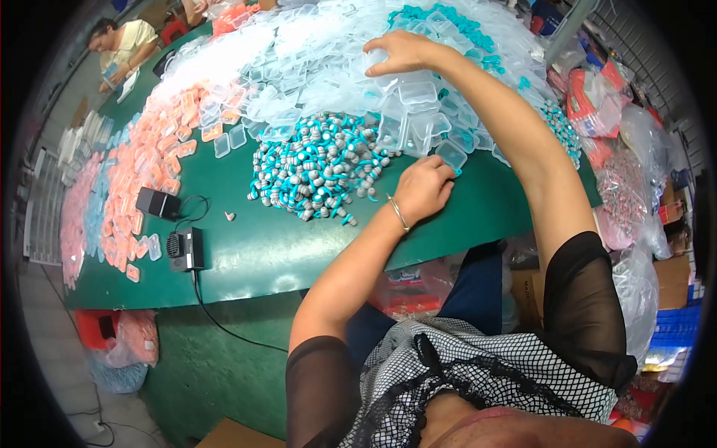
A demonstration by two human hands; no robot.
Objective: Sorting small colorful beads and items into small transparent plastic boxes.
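Covering much of the view: green flat-topped table (pixel 258 250). Big heap of clear plastic cases (pixel 310 86) across its far side; mound of small grey-and-teal plug-shaped pieces (pixel 310 172) just in front. Right hand (pixel 399 54) over the clear heap, thumb and fingers parted; contact unclear. Left hand (pixel 424 187) right of the mound, fingers bent, at a teal-tinted clear case (pixel 451 154); can't tell if gripping. Tiny pink piece (pixel 229 216) left of the mound.
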